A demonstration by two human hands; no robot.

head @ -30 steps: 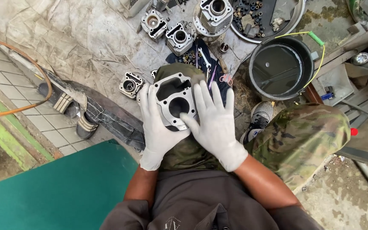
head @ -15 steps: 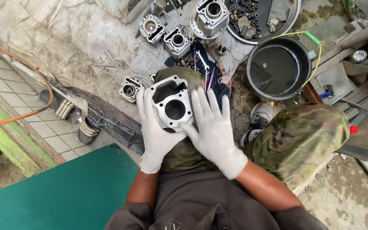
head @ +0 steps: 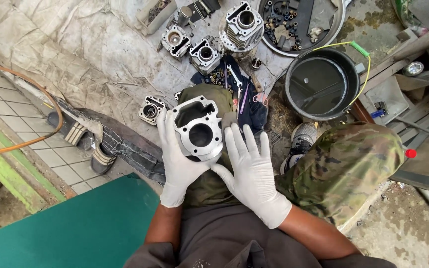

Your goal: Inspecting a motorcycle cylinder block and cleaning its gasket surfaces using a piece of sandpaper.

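Ground: you are sitting low over a rough concrete floor [head: 413, 233], with a dirty grey tarp [head: 75, 54] spreading across its upper left part. Along the left edge a tiled strip [head: 6, 104] is running under an orange hose [head: 50, 99], and a green board [head: 70, 228] is filling the lower left corner. A pair of striped sandals [head: 83, 141] is lying at the tarp's near edge.

Your left hand [head: 177, 159], in a white glove, is cradling a grey metal engine cylinder [head: 198, 128] from below and from its left side, fingers wrapping the casting. The cylinder is resting above your knee, bore facing up. Your right hand [head: 249, 166], also gloved, is lying flat against the cylinder's right side, fingers spread and straight, not closing around it.

A smaller cylinder part [head: 151, 110] is sitting on the tarp just left of your left fingertips. Further up, three more cylinder castings [head: 205, 52] are clustering near the tarp's top edge. A round tray of small parts [head: 299, 25] is being cut off by the top edge. A black bucket [head: 322, 84] is standing well to the right, its contents too dark to make out. Camouflage trousers [head: 343, 168] are hiding the floor beneath your right leg.
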